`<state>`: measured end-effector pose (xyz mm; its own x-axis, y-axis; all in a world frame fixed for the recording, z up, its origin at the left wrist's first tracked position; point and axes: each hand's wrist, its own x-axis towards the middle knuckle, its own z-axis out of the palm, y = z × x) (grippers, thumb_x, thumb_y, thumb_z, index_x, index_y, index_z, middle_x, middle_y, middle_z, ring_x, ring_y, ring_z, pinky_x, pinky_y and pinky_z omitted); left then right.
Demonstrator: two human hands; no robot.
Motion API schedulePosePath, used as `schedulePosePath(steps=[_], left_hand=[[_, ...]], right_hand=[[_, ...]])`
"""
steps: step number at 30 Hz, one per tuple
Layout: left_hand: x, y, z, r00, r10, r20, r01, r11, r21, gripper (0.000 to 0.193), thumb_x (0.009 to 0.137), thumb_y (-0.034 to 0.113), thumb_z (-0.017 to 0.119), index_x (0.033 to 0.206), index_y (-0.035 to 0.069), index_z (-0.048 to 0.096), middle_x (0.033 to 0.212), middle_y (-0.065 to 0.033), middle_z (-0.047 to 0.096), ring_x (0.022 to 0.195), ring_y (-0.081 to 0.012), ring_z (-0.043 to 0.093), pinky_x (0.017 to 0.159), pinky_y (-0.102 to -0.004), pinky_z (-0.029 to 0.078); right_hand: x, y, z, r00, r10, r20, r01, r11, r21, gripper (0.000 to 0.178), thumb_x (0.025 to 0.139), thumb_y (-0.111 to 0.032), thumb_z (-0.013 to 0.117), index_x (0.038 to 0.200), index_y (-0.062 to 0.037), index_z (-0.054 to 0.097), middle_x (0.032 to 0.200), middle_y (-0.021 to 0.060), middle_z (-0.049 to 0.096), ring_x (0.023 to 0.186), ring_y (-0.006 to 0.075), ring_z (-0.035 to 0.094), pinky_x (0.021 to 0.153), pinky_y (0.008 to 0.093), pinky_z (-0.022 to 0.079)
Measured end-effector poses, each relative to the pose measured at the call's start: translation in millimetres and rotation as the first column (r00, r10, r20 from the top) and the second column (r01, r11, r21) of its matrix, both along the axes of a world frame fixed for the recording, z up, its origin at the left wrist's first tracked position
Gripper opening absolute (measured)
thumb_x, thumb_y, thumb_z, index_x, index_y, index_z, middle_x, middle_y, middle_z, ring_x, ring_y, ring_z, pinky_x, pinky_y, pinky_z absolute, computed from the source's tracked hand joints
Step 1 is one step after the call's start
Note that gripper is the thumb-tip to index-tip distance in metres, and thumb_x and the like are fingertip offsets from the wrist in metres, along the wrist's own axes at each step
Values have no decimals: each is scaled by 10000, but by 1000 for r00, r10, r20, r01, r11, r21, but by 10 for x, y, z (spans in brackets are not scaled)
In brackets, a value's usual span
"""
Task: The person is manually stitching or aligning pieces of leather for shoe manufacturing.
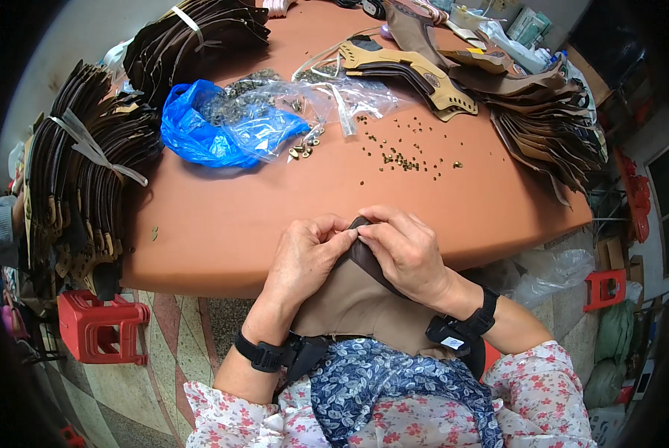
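Over my lap, at the table's near edge, lies a brown boot upper (353,302) with a darker strip along its top edge. My left hand (307,252) pinches that edge between thumb and fingers. Right beside it, my right hand (405,252) also grips the edge, with its fingertips nearly touching the left thumb. Whether a small metal part sits between the fingertips is hidden. Beyond my hands, small brass-coloured metal pieces (403,161) lie scattered on the orange-brown tabletop (222,213). A few larger metal hooks (302,151) rest beside a blue plastic bag (187,131).
Tied stacks of dark uppers (88,168) crowd the left side. Tan uppers with eyelet holes (417,67) and a brown pile (536,112) lie at the far right. Clear bags of metal parts (267,112) are at the back. A red stool (99,328) stands lower left.
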<state>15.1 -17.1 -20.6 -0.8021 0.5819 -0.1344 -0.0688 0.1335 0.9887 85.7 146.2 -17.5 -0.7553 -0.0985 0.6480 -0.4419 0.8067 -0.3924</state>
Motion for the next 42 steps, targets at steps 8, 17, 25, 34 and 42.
schedulePosePath(steps=[8,17,25,34,42], left_hand=[[-1,-10,41,1000,-2,-1,2,1000,-22,191,892,148,641,970,-14,707,698,3,643,638,-35,524,560,-222,432],[-15,-21,49,996,-41,76,36,998,56,213,906,147,631,1016,-22,701,764,0,665,687,-38,544,607,-215,449],[-3,-19,103,997,-35,66,32,999,37,217,912,143,625,1033,-21,700,791,-5,674,716,-39,557,632,-214,463],[1,-25,93,998,-32,57,30,999,34,219,913,147,626,1032,-21,700,774,-3,668,695,-35,548,611,-210,450],[5,-27,48,1000,-11,22,11,1000,13,225,900,148,636,1019,-33,694,746,-8,663,669,-42,544,592,-216,447]], right_hand=[[-28,-3,31,979,59,193,1,955,-297,34,824,11,618,857,5,614,974,135,650,825,277,656,711,349,527],[-5,63,22,938,168,305,11,862,-507,62,862,-11,623,913,23,632,940,118,663,813,186,643,706,287,513],[-4,7,-9,933,140,331,81,817,-571,71,870,-16,627,933,16,635,889,106,689,740,150,648,666,274,521],[-7,9,5,953,99,287,53,876,-479,82,864,-20,631,937,17,625,836,118,674,702,173,659,623,296,519],[0,-28,25,957,35,287,92,905,-415,95,854,-38,640,932,14,620,839,144,664,728,241,675,631,323,527]])
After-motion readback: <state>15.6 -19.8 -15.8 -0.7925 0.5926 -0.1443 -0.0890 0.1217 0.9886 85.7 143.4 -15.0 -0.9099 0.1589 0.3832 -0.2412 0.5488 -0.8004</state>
